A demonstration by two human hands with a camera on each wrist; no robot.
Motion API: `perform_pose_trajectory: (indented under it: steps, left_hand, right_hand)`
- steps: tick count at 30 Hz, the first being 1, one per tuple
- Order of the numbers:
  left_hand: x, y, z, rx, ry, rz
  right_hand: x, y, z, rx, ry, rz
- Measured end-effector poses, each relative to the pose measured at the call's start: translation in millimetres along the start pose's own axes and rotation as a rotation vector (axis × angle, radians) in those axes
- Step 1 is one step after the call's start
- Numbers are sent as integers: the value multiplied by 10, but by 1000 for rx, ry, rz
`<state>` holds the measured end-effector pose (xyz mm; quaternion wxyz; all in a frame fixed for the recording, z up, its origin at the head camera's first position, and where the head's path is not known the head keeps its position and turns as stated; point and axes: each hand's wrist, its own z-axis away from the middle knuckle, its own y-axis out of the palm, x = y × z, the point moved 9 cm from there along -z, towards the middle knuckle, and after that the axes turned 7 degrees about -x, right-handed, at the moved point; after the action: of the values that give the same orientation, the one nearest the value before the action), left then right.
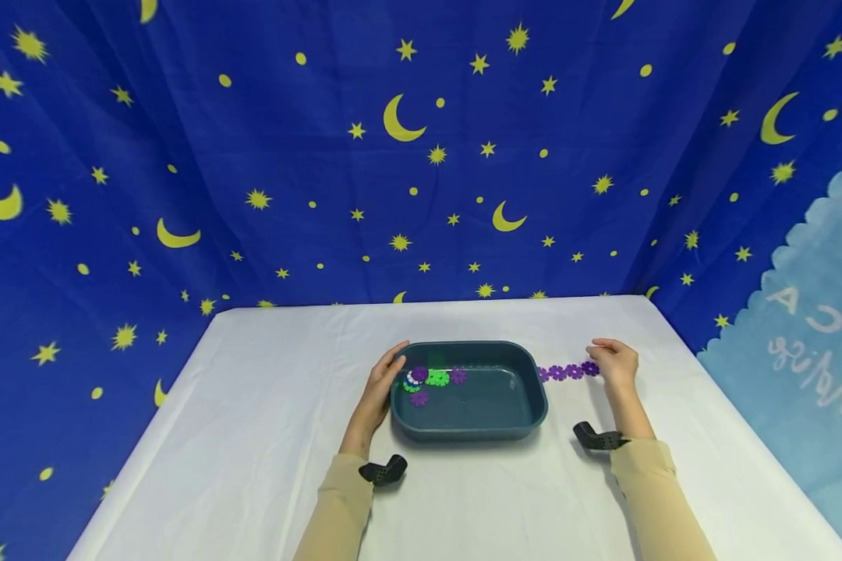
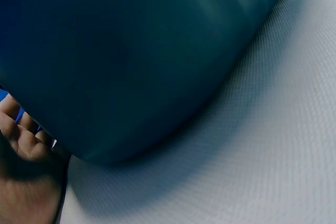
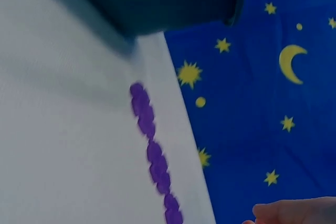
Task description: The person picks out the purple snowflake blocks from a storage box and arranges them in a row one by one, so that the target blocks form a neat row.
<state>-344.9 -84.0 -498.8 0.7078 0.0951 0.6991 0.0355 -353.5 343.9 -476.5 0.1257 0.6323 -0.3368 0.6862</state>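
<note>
The left hand (image 1: 377, 388) is gripping the tub (image 1: 472, 431) by its left end, steadying it on the white table (image 1: 477, 502). Inside, a few small plastic flowers (image 1: 438, 378) are lying toward that same end. The right hand (image 1: 615, 365) is hovering off the tub's right side, its fingers curling in; whether it is pinching the purple chain (image 1: 557, 373) or only lying beside it, I cannot tell. The chain is stretching leftward from those fingers, its long axis running sideways, roughly in line with the tub's long sides. The right hand is by far the nearer. The chain's far tip is pointing at the tub's right wall, apparently stopping just short outside it. Behind everything, the starry curtain (image 1: 456, 187) is hanging.
</note>
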Motion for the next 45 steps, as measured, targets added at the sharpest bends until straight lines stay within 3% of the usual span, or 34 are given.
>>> perform_pose_trajectory:
  steps: [7,14,24,31,45]
  left_hand:
    - [-10,-4,14,2,-1,24]
    - [189,-69,-111,-24,12,25]
    - [108,-42,-72,12,-10,29]
    - [178,-57,-107,-12,3,37]
    - [188,-71,-124,-24,27,27]
  right_hand:
    - [206,114,137,72,-2,-50]
    - [381,202,266,103,-34,-66]
    - [548,451,511,204,-46,-166]
    - [689,693,737,286,-82,-196]
    - [847,1289,1145,486,-137,-110]
